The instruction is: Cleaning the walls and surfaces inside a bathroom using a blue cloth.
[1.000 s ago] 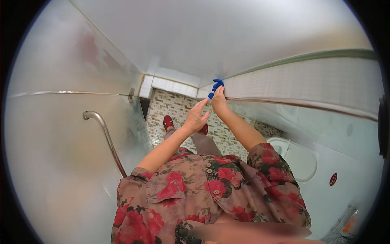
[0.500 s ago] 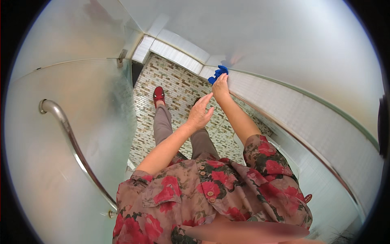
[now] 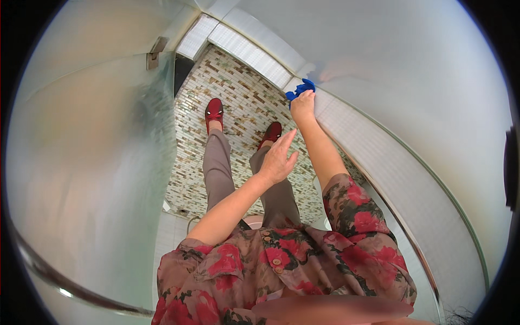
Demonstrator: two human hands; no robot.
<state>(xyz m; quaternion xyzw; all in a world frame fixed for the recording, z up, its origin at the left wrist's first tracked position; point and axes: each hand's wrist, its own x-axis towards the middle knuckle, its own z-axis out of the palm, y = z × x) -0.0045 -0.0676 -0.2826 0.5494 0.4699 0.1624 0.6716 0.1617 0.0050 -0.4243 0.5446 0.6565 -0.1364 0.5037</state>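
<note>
A crumpled blue cloth [image 3: 306,86] is gripped in my right hand [image 3: 303,106]. The cloth rests on the white tiled ledge [image 3: 346,115] at the foot of a frosted glass panel [image 3: 390,59], close to the glass. Part of the cloth is hidden behind my fingers. My left hand [image 3: 279,160] hangs in the air over the floor, holding nothing, its fingers stretched out and the thumb apart. It is to the left of my right forearm and nearer to me than the cloth.
A frosted glass door [image 3: 97,162] with a metal hinge [image 3: 154,53] and a curved metal handle [image 3: 70,286] stands on the left. Below is a mosaic tile floor [image 3: 241,81], where my red shoes [image 3: 214,110] stand. A metal rail [image 3: 398,216] edges the ledge on the right.
The view has shifted, and both my shoes now show. My right hand keeps its hold on the blue cloth at the ledge. The door handle sits lower in the picture.
</note>
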